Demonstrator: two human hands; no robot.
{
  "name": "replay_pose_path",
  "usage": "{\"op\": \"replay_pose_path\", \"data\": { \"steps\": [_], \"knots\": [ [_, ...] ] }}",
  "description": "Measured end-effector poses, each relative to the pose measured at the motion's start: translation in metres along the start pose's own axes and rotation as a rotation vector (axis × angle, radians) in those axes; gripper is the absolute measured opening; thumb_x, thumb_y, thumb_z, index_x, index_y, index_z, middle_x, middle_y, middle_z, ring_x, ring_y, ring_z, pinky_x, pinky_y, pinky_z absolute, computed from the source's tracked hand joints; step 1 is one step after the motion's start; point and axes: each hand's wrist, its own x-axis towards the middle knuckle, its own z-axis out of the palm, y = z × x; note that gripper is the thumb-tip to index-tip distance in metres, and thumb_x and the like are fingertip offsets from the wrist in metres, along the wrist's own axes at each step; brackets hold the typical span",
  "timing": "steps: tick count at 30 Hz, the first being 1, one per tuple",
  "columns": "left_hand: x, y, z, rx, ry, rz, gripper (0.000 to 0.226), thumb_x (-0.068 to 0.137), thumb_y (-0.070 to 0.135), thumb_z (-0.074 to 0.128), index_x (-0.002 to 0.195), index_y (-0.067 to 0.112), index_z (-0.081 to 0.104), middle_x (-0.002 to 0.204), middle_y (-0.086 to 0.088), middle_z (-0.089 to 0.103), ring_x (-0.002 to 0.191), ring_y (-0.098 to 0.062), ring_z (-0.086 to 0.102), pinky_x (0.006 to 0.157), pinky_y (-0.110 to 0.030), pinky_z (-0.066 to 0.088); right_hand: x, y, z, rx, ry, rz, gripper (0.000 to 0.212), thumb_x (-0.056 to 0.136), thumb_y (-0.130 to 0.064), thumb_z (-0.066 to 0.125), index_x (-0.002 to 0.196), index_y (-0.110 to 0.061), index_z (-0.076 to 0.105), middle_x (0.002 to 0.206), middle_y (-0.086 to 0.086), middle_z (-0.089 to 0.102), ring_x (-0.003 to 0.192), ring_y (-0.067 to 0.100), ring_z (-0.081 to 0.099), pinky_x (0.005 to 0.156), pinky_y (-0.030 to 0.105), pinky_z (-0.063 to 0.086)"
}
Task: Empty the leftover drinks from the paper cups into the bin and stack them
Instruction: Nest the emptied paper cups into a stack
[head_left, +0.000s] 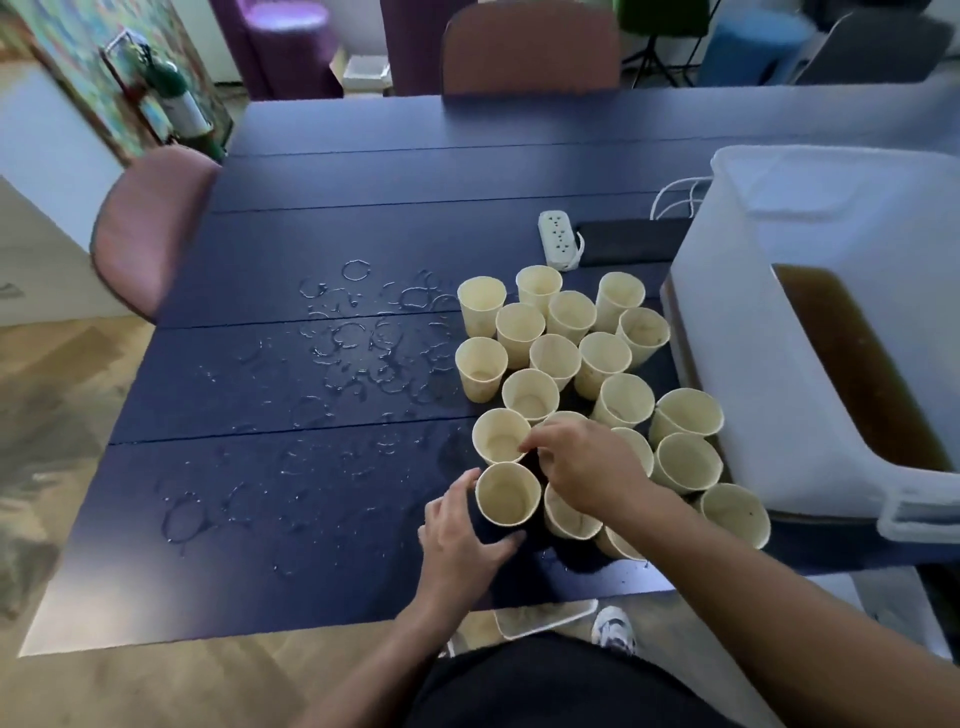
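Note:
Several cream paper cups stand upright in a cluster on the dark blue table, right of centre. A translucent white bin holding brown liquid sits at the table's right edge. My left hand curls around the side of the nearest cup, which looks empty. My right hand reaches over the cluster, its fingertips pinching the rim of the cup just behind. That hand hides parts of the cups beneath it.
Wet rings and droplets cover the table left of the cups. A white power strip and a black flat object lie behind the cluster. Pink chairs stand at the left and the far side.

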Motion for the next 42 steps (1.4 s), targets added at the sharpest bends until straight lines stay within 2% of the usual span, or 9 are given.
{"op": "replay_pose_path", "data": {
  "steps": [5,12,17,22,27,30,33,38,42],
  "knots": [
    [0.006,0.01,0.002,0.044,0.023,0.032,0.088,0.067,0.053,0.084,0.143,0.036,0.042,0.118,0.04,0.036,0.116,-0.003,0.034,0.094,-0.032,0.021,0.006,0.005,-0.01,-0.044,-0.058,-0.074,0.038,0.095,-0.019,0.05,0.12,-0.04,0.068,0.123,-0.009,0.067,0.113,0.02,0.06,0.083,0.033,0.05],
    [0.016,0.011,0.002,0.009,0.0,0.049,0.082,0.058,0.069,0.066,0.133,0.038,0.049,0.113,0.035,0.049,0.113,0.003,0.036,0.095,-0.032,0.023,0.022,0.011,-0.008,-0.108,-0.102,-0.097,0.041,0.093,-0.016,0.05,0.116,-0.045,0.069,0.121,-0.003,0.067,0.106,0.025,0.063,0.079,0.034,0.049],
    [0.019,0.014,-0.007,-0.049,-0.019,0.019,0.066,0.061,0.064,0.069,0.12,0.042,0.05,0.112,0.03,0.055,0.114,-0.001,0.045,0.099,-0.034,0.027,0.028,0.008,-0.008,-0.188,-0.166,-0.123,0.043,0.09,-0.014,0.053,0.117,-0.044,0.068,0.116,0.001,0.067,0.107,0.028,0.063,0.069,0.029,0.039],
    [0.018,0.006,-0.019,-0.117,0.085,0.011,0.061,0.063,0.059,0.081,0.113,0.052,0.047,0.103,0.023,0.066,0.101,-0.007,0.062,0.095,-0.044,0.049,0.038,0.007,-0.002,-0.195,-0.202,-0.116,0.041,0.087,-0.015,0.057,0.115,-0.042,0.07,0.112,-0.001,0.069,0.104,0.027,0.064,0.076,0.031,0.048],
    [0.02,0.006,-0.029,-0.306,0.192,-0.013,0.066,0.061,0.047,0.084,0.118,0.051,0.051,0.115,0.012,0.066,0.104,-0.009,0.065,0.09,-0.042,0.055,0.042,0.005,0.006,-0.205,-0.189,-0.131,0.033,0.087,-0.019,0.057,0.109,-0.038,0.073,0.107,0.0,0.07,0.098,0.029,0.066,0.076,0.033,0.052],
    [0.025,0.01,-0.033,-0.345,0.26,-0.022,0.065,0.061,0.043,0.08,0.119,0.049,0.051,0.12,0.009,0.062,0.107,-0.011,0.063,0.09,-0.035,0.054,0.042,0.005,0.008,-0.16,-0.138,-0.167,0.027,0.089,-0.027,0.055,0.108,-0.034,0.073,0.104,0.001,0.071,0.095,0.03,0.065,0.074,0.033,0.053],
    [0.031,0.009,-0.037,-0.341,0.288,-0.036,0.067,0.062,0.043,0.081,0.122,0.038,0.05,0.119,0.009,0.06,0.109,-0.01,0.06,0.092,-0.031,0.051,0.039,0.004,0.006,-0.094,-0.051,-0.22,0.023,0.092,-0.036,0.055,0.109,-0.035,0.071,0.105,-0.003,0.071,0.097,0.027,0.065,0.073,0.033,0.05],
    [0.038,0.008,-0.041,-0.327,0.269,-0.086,0.069,0.072,0.015,0.088,0.12,0.035,0.044,0.11,0.016,0.063,0.1,0.002,0.06,0.081,-0.023,0.047,0.037,0.0,-0.015,0.076,0.265,-0.321,0.022,0.09,-0.04,0.057,0.101,-0.031,0.074,0.092,-0.006,0.073,0.081,0.025,0.067,0.061,0.036,0.052],
    [0.039,0.013,-0.039,-0.291,0.23,-0.113,0.068,0.073,0.017,0.088,0.118,0.039,0.042,0.105,0.02,0.064,0.095,0.008,0.06,0.073,-0.01,0.043,0.038,-0.004,-0.036,0.163,0.472,-0.385,0.028,0.089,-0.044,0.053,0.095,-0.028,0.075,0.083,-0.008,0.072,0.069,0.023,0.064,0.056,0.038,0.053]
  ]
}}
